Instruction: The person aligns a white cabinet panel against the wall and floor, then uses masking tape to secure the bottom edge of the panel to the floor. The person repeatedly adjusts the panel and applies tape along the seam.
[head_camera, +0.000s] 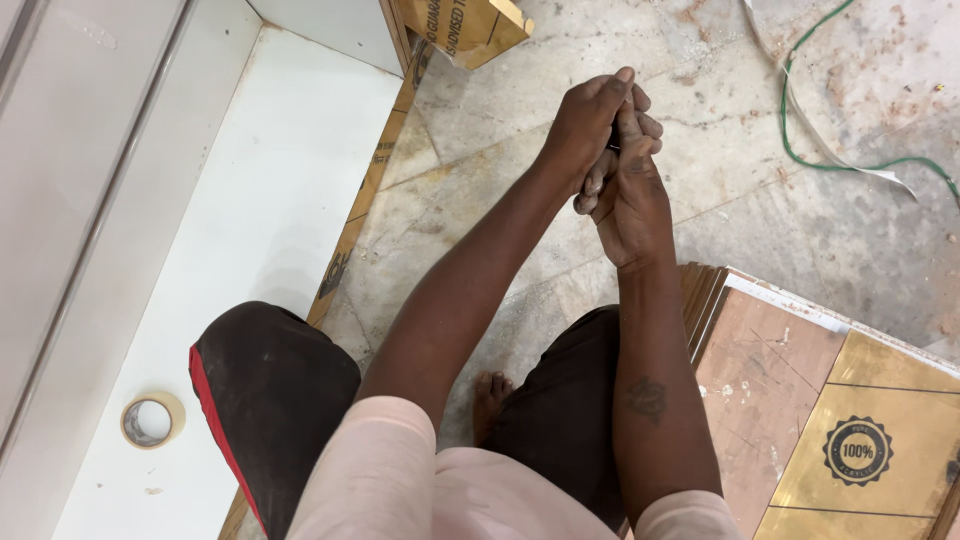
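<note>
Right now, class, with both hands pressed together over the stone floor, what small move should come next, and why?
Probably part the hands slightly. The left hand and right hand are clasped tight, with only a dark sliver showing between the fingers, so whatever sits there cannot be identified. The masking tape roll lies far off on the white panel.

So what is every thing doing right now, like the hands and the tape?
left hand: closed around the right hand, out in front
right hand: pressed into the left; anything held is hidden
roll of tape: lying flat on the white panel, untouched
white panel: flat on the floor
green wire: loose and curved on the stone floor
stack of boards: piled flat, protective film partly torn
cardboard piece: on the floor, bent
</note>
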